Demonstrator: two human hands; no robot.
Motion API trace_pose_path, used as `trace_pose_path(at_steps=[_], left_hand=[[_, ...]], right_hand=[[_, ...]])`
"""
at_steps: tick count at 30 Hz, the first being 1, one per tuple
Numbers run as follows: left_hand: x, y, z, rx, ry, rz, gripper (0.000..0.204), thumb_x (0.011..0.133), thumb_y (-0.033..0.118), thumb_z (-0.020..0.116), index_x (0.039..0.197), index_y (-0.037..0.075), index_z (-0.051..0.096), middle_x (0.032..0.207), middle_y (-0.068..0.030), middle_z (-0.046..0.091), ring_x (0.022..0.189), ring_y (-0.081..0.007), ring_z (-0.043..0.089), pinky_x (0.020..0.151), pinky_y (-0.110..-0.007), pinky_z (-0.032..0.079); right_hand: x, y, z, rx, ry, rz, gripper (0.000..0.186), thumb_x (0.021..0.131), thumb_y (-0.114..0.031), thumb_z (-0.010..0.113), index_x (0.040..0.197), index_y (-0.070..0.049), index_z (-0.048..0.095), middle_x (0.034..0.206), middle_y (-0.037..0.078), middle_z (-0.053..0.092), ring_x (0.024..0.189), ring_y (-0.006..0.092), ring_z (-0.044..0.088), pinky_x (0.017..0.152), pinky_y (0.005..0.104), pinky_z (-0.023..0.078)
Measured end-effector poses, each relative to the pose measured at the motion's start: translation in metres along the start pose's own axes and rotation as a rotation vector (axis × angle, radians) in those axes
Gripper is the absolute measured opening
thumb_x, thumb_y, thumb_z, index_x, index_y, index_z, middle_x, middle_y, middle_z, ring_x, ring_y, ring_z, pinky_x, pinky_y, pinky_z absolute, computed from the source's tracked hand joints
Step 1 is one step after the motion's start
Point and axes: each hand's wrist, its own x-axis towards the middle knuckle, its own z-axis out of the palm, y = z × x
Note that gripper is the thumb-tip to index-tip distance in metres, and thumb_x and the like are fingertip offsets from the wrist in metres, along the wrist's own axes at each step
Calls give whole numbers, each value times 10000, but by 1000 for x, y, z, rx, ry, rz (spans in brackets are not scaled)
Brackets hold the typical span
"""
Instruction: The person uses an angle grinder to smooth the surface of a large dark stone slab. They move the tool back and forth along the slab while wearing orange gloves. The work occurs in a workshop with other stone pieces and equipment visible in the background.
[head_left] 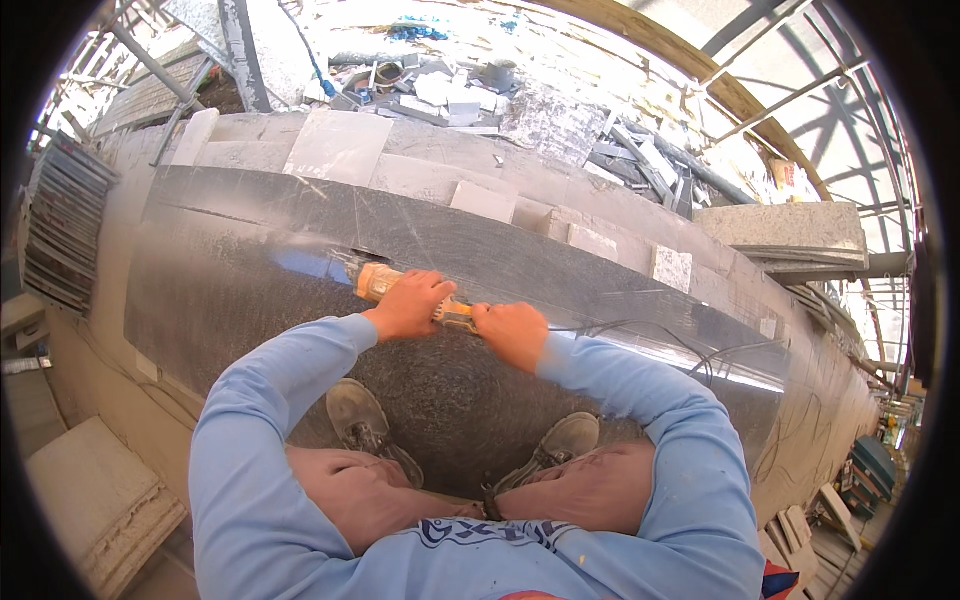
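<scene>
**Dark slab (235, 320) beneath a power tool (373, 283) held in two hands**

The slab, the largest element, spreads beneath the person's shoes (358, 412). It is probably stone: heavy, stiff and liable to chip at its rim, so any lifting would call for support under opposite edges. Its face is dark grey, dulled by dust, with a glossy strip at right and a blue patch (312, 264) beside the tool's head.

The power tool lies across the middle of the slab, its working head pointing left. It appears rigid and moderately weighty, and likely pulls toward the head; the casing behind the head and the slim rear end offer the safest holds. The body is yellow-orange and scuffed; the head is partly lost in pale dust (195, 235).

The left hand (412, 304) closes its grip over the casing; the right hand (512, 335) wraps its grip around the rear end. Smallest, a thin dark cable (712, 362) loops over the slab at right.
</scene>
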Motion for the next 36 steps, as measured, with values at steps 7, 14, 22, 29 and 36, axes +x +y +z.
trace_pose_path(at_steps=[7,14,22,29,36], left_hand=[[2,-3,3,0,16,-3,645,651,171,870,1225,64,596,1115,-151,616,1083,-359,609,961,-479,470],[9,25,5,-26,48,31,641,640,166,868,1216,60,608,1106,-148,628,1067,-359,622,959,-476,478],[1,1,1,13,22,2,637,651,181,869,1221,72,606,1121,-150,624,1076,-356,618,962,-479,474],[3,10,4,-36,64,15,632,646,175,865,1213,71,606,1111,-154,627,1066,-360,623,946,-479,480],[11,25,0,-61,33,19,621,665,180,858,1221,65,607,1093,-145,632,1074,-348,620,974,-472,470]], right_hand=[[1,1,-3,28,31,-27,149,931,-119,590,1007,8,578,825,152,727,762,309,744,624,409,574],[-28,1,-21,25,-65,51,157,935,-129,588,1006,11,581,786,146,718,721,307,739,592,412,568],[1,4,13,48,66,-27,150,908,-109,613,1008,-13,557,770,141,700,713,319,728,573,431,559],[-10,-1,-16,72,-27,32,161,917,-136,604,1001,-4,569,785,155,709,732,331,731,602,451,562],[-24,3,-14,37,-45,75,151,919,-132,602,996,-4,582,783,143,713,719,321,734,590,426,567]])
